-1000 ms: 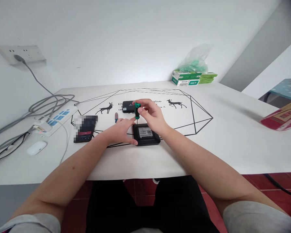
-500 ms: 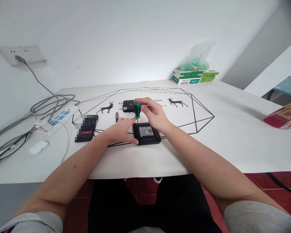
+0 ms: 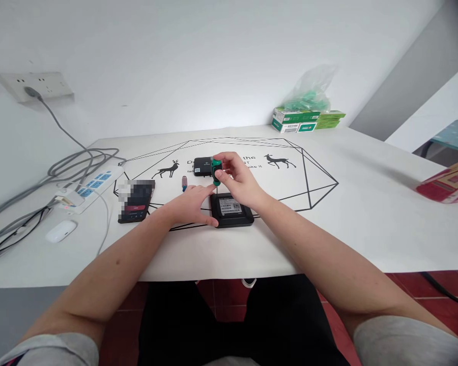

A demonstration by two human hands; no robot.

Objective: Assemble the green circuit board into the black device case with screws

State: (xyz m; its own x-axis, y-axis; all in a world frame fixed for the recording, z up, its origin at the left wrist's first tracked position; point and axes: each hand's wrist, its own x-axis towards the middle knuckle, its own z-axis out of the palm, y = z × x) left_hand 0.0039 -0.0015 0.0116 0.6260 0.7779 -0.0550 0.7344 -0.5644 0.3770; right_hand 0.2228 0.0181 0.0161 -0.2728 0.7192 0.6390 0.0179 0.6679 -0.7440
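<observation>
In my right hand (image 3: pixel 239 179) is a green and black screwdriver (image 3: pixel 216 173), held upright with the fingers closed round its handle. Its thin shaft runs down to the back left corner of a flat black box-shaped device (image 3: pixel 234 220) with a white label; the tip is too small to make out. My left hand (image 3: pixel 193 206) grips the left side of this device, thumb at the front corner and fingers toward the back corner. Just behind the left hand lies a small screwdriver (image 3: pixel 184 183) with a reddish clear handle. A second black device (image 3: pixel 202 166) sits behind, partly covered by my right hand.
To the left are a phone (image 3: pixel 136 202), a white earbud case (image 3: pixel 61 231), glasses (image 3: pixel 19 234) and a power strip (image 3: pixel 95 185) with grey cables. Green and white boxes (image 3: pixel 295 121) under a plastic bag stand at the back right. A red package (image 3: pixel 448 180) lies at the right edge.
My right thumb and fingers have shifted round the screwdriver handle, with the thumb now lying across it. The left hand and the device stay in place.
</observation>
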